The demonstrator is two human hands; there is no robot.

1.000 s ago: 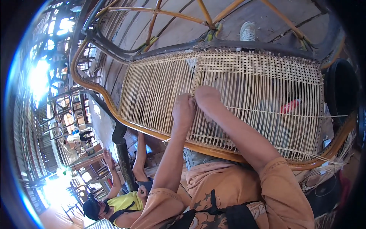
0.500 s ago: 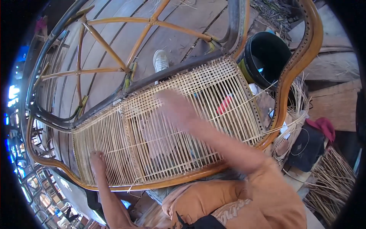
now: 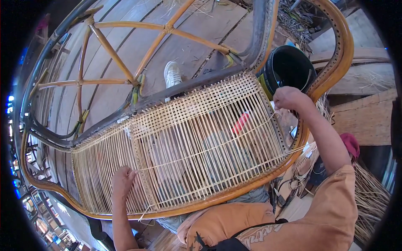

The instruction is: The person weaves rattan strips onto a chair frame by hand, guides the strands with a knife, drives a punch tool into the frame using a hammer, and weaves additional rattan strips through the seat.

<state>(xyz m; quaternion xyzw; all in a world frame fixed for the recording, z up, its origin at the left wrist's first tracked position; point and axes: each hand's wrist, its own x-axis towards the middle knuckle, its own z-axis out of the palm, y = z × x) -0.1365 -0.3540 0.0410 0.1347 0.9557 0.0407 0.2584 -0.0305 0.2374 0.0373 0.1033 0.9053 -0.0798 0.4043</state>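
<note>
A woven cane panel [image 3: 188, 142] sits in a curved rattan frame [image 3: 234, 189] across my lap. Lengthwise strands fill it, and tight cross weaving covers the far edge. One thin cane strand [image 3: 201, 151] runs crosswise over the open middle. My left hand [image 3: 122, 180] is closed at the strand's left end, thumb and finger pinched together above the panel. Past the panel's right edge, by the bucket, my right hand [image 3: 289, 99] is closed in a pinch at the strand's other end. Its fingertips partly hide the strand.
A dark bucket [image 3: 271, 62] stands behind the right frame curve. A braced rattan section [image 3: 111, 52] extends at the far left. A white shoe [image 3: 172, 75] rests on the planks beyond the panel. Loose cane bundles [image 3: 368, 201] lie at the right, and a red object [image 3: 240, 124] shows beneath the strands.
My right hand has swung from above the middle of the panel out to the right, beside the bucket. My left hand has shifted slightly right.
</note>
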